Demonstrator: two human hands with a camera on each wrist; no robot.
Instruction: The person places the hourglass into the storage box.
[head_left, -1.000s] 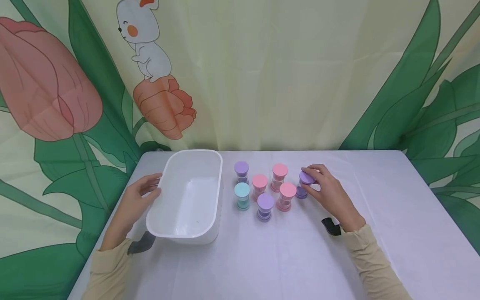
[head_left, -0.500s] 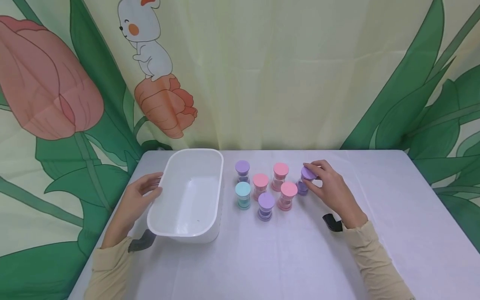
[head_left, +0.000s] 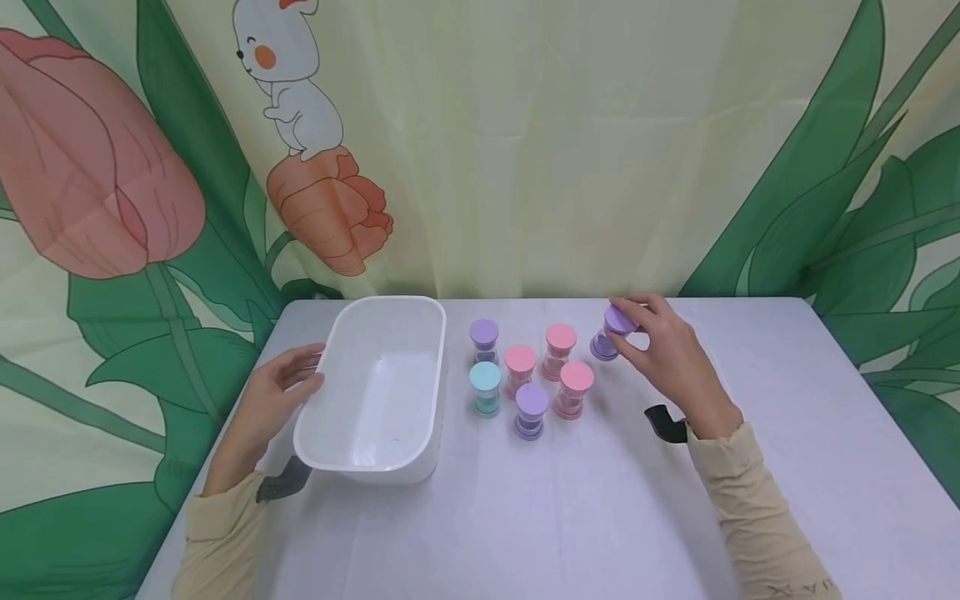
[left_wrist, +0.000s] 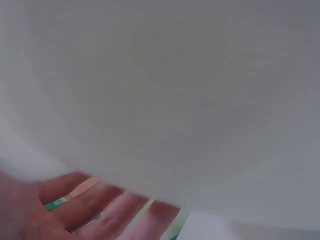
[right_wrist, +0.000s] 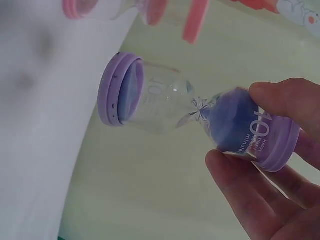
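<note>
The table (head_left: 525, 517) (white-covered) bears a white basin (head_left: 367, 400) and six sand timers (head_left: 532, 402).

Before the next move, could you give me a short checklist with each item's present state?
1. Right hand has a pinch on the purple-capped 10-minute sand timer: ok.
2. That timer is upright: not ok, it tilts.
3. Its base is off the white-covered table: cannot tell for sure.
4. It is apart from the rear pink sand timer: ok, a gap shows.
5. The other six timers, three pink, two purple and one turquoise, stand upright: ok.
6. Left hand is at the white plastic bin: ok, at its left rim; cannot tell how firmly.
</note>
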